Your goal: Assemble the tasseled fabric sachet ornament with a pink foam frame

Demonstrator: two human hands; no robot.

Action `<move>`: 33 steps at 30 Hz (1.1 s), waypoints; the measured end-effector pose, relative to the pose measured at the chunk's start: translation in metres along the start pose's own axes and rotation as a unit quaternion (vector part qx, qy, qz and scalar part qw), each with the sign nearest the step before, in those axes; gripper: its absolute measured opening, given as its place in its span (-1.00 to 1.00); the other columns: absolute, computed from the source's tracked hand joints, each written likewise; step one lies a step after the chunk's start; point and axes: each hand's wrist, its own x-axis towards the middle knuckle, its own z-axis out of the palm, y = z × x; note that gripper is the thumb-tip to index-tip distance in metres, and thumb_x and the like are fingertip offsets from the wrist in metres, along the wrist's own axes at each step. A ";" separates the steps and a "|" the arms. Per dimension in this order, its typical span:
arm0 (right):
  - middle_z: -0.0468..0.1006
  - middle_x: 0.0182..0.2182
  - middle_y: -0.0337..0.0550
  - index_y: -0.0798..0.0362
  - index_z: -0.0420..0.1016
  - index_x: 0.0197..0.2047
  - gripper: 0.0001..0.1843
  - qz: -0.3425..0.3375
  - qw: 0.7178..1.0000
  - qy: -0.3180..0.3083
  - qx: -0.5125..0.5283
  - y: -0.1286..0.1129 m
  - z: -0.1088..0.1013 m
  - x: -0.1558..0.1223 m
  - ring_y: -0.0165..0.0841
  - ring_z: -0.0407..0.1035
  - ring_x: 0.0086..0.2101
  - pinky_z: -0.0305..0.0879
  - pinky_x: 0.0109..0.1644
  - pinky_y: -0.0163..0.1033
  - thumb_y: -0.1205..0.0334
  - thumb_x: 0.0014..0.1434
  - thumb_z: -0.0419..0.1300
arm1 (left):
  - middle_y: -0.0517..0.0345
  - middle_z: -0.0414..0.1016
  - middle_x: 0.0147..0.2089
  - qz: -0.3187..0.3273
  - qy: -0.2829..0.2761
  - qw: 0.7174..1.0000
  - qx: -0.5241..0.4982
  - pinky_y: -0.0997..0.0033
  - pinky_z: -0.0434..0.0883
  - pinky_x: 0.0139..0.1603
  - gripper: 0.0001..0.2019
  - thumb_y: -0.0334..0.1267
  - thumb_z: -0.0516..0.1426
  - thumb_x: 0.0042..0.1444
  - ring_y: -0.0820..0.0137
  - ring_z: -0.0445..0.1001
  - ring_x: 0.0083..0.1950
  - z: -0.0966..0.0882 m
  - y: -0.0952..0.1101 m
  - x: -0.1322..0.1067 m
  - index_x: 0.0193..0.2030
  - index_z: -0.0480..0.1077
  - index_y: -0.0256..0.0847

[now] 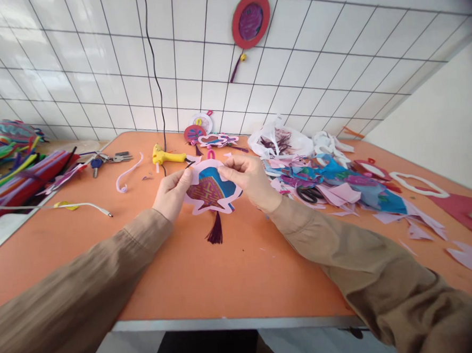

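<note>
Ornament [208, 193], pink-framed, held over the counter [234, 283]; left fingers [184, 178] grasp its upper left edge, right fingers [229, 173] pinch its upper right; panel [217, 176], loop [210, 154] and tassel [214, 232] appear already attached; remaining finishing, if any, not discernible.

We stretched our left arm [117, 269] and right arm [336, 245] forward, converging from either side. Our left hand [172, 190] and right hand [254, 179] stood apart, each pinching between thumb and bent fingers.

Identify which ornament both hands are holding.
The pink-framed ornament, blue and maroon inside; another ornament hangs against the wall, and others are on the table.
</note>
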 end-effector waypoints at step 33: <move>0.39 -0.61 -0.29 0.07 0.37 -0.60 -0.71 -0.010 0.998 0.043 0.041 0.007 0.001 0.002 -0.49 0.24 -0.54 0.16 -0.43 -0.30 0.11 0.00 0.28 | 0.16 0.42 -0.58 -0.056 -0.014 0.997 -0.051 0.42 0.37 -0.54 -0.54 0.15 0.31 -0.16 0.41 0.40 -0.56 -0.001 -0.001 0.002 -0.48 0.46 -0.28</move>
